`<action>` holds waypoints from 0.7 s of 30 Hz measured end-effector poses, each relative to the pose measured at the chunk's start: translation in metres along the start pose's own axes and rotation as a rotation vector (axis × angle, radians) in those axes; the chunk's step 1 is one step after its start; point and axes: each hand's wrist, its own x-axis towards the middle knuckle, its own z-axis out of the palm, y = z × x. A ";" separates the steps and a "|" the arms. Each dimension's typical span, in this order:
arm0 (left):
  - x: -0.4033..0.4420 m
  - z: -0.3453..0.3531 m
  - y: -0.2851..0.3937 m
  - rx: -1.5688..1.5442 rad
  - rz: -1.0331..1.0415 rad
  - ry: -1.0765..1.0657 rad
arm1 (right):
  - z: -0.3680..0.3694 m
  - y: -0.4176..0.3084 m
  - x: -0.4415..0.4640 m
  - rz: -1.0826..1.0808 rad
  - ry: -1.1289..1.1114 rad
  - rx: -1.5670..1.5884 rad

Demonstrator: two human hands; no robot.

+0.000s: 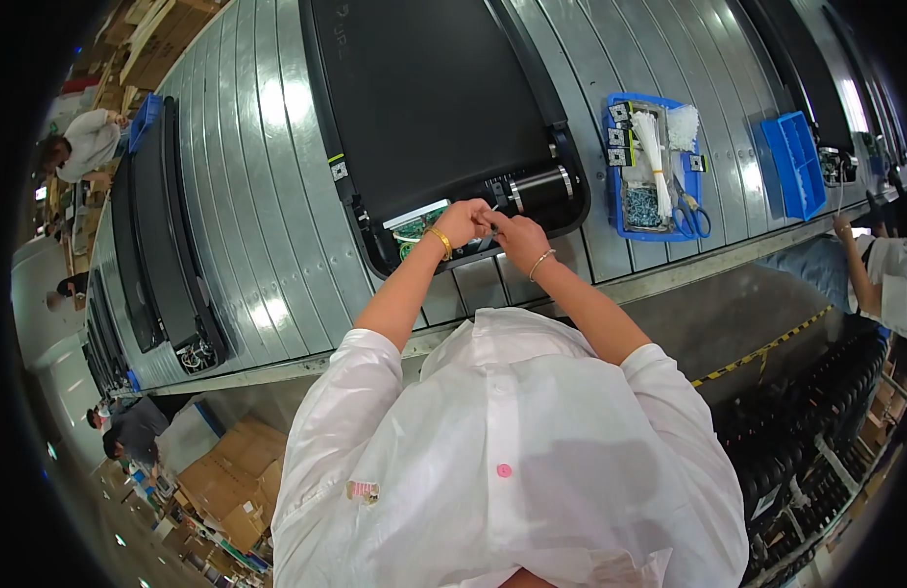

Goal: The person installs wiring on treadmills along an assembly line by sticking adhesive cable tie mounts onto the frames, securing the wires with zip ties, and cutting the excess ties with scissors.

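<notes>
The fingers of the left hand (460, 224) and right hand (521, 241) are bent and meet nearly tip to tip; their overlap hides how far they part and whether they grip anything, so I cannot tell. They are over the near end of a black machine (429, 98), between a green circuit board (422, 221), partly covered by the left hand, and a cylindrical motor (541, 189) lying crosswise. The machine rests on a slatted metal table (262, 245), its long axis running away from the person and leaning left; the picture's top edge cuts off its far end. Handwritten marks on its surface are hard to read. Right of it, a blue tray (632, 234) holds white ties (650, 147).
</notes>
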 end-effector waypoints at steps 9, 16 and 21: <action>-0.015 0.020 -0.017 0.101 0.343 0.265 | -0.010 -0.019 0.000 0.091 0.072 0.276; -0.006 0.041 -0.016 0.308 0.111 0.627 | -0.025 -0.035 -0.004 0.110 0.040 0.288; 0.002 0.041 -0.031 0.255 0.134 0.614 | -0.015 -0.020 -0.023 0.305 0.007 0.322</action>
